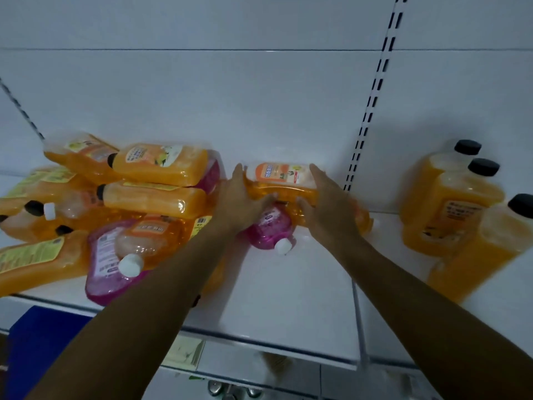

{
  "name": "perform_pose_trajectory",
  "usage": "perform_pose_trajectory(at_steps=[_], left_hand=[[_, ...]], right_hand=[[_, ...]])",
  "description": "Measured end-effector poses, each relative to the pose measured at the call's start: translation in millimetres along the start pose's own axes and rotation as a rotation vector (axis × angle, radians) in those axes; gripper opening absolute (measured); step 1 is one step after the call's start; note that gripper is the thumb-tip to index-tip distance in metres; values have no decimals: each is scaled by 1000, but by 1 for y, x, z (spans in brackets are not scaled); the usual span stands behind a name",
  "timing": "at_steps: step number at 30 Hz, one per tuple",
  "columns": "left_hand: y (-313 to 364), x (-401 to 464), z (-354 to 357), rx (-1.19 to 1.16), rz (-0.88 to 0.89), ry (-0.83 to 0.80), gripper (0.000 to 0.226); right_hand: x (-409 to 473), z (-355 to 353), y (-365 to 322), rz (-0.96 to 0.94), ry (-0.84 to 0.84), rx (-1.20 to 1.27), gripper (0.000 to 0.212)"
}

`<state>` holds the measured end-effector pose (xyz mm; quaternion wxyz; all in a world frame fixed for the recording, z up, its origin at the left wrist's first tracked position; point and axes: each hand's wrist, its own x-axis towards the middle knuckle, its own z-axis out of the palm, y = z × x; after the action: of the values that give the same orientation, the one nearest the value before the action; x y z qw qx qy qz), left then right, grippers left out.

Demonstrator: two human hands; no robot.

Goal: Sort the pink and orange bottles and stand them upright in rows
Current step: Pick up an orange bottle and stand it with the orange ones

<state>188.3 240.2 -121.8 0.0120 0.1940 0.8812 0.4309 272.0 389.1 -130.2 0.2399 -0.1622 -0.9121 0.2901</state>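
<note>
Reaching forward, both arms extended, left hand [240,197] and right hand [326,197] fingers gripping orange bottle [281,180]

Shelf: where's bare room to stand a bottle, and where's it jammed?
Free: the shelf front strip between the forearms, in front of the pink bottle, up to the upright orange bottles at right. Crowded: the heap of lying bottles at left. Both hands, left hand and right hand, hold an orange bottle at mid-back.
</note>
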Motion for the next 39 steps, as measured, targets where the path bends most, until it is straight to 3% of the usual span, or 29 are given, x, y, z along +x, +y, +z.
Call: perform_pose_trajectory(at_steps=[4,9,13,21,26,31,36,39], left_hand=[[-1,2,4,-45,51,39,80],[-1,-7,6,-84,92,84,101],[12,-23,7,-187,134,96,99],[52,-85,23,-356,285,208,55],[88,-142,38,-411,435,64,73],[136,-206,81,-466,450,-179,80],[185,-249,136,-498,484,-378,42],[220,-266,164,-477,537,-486,62]], right_hand=[[-1,-2,-2,57,32,63,60],[-27,-8,-5,92,130,145,60],[-55,-19,-7,104,235,171,61],[-142,-59,-3,204,269,332,58],[-202,-107,25,361,246,503,71],[-270,-162,67,380,189,532,36],[-320,-218,112,391,277,461,30],[-337,-244,134,407,372,397,29]])
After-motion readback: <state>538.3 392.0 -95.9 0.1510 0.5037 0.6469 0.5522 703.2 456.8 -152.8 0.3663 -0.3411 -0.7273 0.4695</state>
